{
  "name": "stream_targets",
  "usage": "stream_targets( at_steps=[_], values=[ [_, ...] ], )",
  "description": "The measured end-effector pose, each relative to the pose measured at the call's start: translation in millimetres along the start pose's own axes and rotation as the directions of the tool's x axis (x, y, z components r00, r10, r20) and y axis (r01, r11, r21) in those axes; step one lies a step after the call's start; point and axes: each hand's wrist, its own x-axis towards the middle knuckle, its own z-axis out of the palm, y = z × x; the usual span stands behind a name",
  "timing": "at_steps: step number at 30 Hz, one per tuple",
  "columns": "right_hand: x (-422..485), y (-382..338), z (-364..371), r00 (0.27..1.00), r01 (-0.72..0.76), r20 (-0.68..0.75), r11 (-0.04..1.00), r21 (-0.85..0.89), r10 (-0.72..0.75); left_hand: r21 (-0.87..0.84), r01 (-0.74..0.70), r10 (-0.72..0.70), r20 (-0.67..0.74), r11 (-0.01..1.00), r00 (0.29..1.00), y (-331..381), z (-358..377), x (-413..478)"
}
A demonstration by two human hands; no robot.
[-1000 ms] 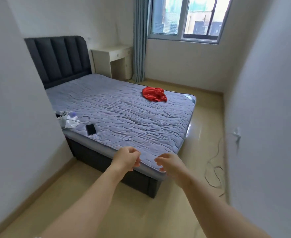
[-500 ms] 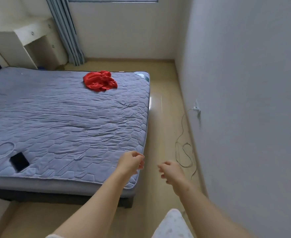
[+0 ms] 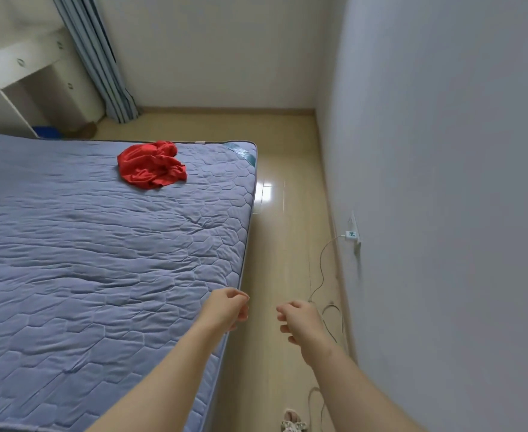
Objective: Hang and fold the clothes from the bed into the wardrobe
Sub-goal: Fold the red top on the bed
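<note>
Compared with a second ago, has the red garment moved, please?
No: the red garment stays near the far corner of the mattress; the camera moved.

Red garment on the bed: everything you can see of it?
The red garment is a crumpled heap of thin, creased fabric; its type cannot be told. It lies on the quilted blue-grey bed near its far right corner, touching only the bed. The left hand and right hand are far short of it, holding nothing.
</note>
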Motion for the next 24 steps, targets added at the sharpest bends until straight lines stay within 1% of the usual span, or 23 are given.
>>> stream_targets(
  at_steps=[4, 9, 11, 13, 16, 20, 24],
  values=[
    [55, -41, -24, 0.999, -0.022, -0.027, 1.000, -0.022, 0.021, -0.038, 0.029, -0.030, -0.017, 0.999, 0.999, 42, 8, 48],
    [116, -84, -22, 0.997, -0.051, 0.057, 0.996, -0.072, 0.055, -0.106, 0.098, -0.104, -0.048, 0.990, 0.993, 70, 0, 108],
    [148, -105, -19, 0.995, -0.061, 0.072, 0.993, -0.106, 0.069, -0.131, 0.123, -0.132, -0.057, 0.984, 0.990, 84, -6, 140],
    [183, -130, -14, 0.995, -0.062, 0.075, 0.990, -0.125, 0.072, -0.140, 0.118, -0.129, -0.070, 0.983, 0.989, 99, -15, 178],
    [240, -175, 2, 0.995, -0.045, 0.084, 0.986, -0.161, 0.059, -0.168, 0.113, -0.128, -0.080, 0.979, 0.989, 127, -36, 239],
    [308, -248, 34, 0.991, -0.029, 0.120, 0.967, -0.254, 0.061, -0.224, 0.125, -0.155, -0.124, 0.967, 0.980, 171, -85, 313],
    [363, -315, 66, 0.988, 0.028, 0.151, 0.964, -0.263, 0.013, -0.251, 0.123, -0.173, -0.189, 0.960, 0.967, 209, -137, 374]
  ],
)
